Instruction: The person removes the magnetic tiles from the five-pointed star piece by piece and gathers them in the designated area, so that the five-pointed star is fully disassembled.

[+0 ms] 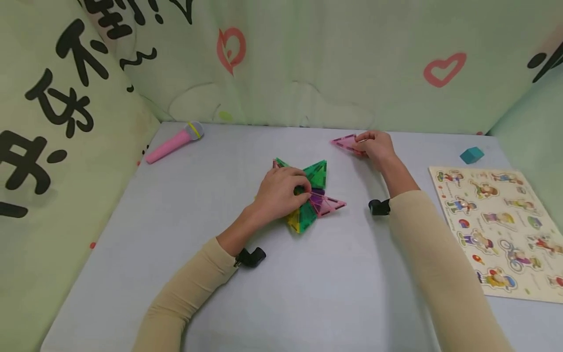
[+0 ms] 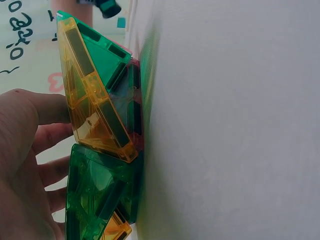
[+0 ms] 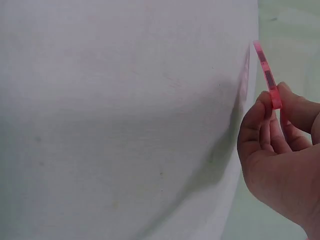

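Two hands work on the grey worktop [image 1: 176, 274]: at its centre the cluster of magnetic triangle tiles [image 1: 314, 195] lies gripped under the curled fingers of the left hand [image 1: 281, 193], while near the far edge the right hand [image 1: 377, 146] pinches a single pink triangle tile [image 1: 345, 143].

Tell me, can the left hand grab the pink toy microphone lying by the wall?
Probably yes. The left hand is resting on the cluster of green, yellow and pink magnetic tiles, and only bare grey tabletop lies between it and the pink toy microphone.
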Demonstrator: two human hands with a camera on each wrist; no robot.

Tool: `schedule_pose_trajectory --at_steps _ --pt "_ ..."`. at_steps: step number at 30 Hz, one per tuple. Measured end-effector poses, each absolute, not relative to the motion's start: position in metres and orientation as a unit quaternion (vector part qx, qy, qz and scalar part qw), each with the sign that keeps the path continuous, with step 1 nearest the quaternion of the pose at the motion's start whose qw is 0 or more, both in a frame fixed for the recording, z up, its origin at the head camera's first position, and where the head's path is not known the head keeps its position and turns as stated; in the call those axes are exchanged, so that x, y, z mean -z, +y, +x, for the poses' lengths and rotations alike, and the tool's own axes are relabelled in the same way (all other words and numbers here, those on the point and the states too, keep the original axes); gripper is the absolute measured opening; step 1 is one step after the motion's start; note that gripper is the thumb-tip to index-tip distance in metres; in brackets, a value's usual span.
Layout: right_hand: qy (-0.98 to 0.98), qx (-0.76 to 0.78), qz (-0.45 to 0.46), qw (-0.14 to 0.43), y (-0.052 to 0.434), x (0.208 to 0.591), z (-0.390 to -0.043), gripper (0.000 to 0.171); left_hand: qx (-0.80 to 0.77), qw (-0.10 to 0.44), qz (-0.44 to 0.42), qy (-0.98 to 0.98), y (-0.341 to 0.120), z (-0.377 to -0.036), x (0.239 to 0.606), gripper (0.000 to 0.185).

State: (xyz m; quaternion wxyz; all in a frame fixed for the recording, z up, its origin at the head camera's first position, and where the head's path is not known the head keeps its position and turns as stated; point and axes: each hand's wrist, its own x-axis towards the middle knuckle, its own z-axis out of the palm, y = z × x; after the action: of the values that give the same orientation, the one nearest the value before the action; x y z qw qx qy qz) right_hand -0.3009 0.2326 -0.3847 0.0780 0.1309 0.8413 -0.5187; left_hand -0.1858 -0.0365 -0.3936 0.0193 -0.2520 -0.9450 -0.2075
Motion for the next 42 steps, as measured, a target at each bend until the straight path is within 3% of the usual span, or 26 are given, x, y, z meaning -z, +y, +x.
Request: schedule_pose_trajectory --at_steps 12,29,42 --pt "0.948 0.310 0.067 0.033 0.219 0.395 -0.307 0.022 0.204 0.030 -0.249 -0.946 -0.039 -0.184 0.397 0.013" --pt "0.944 0.329 0.018 0.024 0.233 0.386 -0.284 0.029 0.209 0.031 -0.243 -0.947 -0.037 -0.181 0.394 0.010" --pt "0.914 0.382 -0.062 0.118 0.228 0.363 -0.222 0.030 0.207 0.034 -0.244 -0.947 -0.037 -0.182 0.396 0.010"
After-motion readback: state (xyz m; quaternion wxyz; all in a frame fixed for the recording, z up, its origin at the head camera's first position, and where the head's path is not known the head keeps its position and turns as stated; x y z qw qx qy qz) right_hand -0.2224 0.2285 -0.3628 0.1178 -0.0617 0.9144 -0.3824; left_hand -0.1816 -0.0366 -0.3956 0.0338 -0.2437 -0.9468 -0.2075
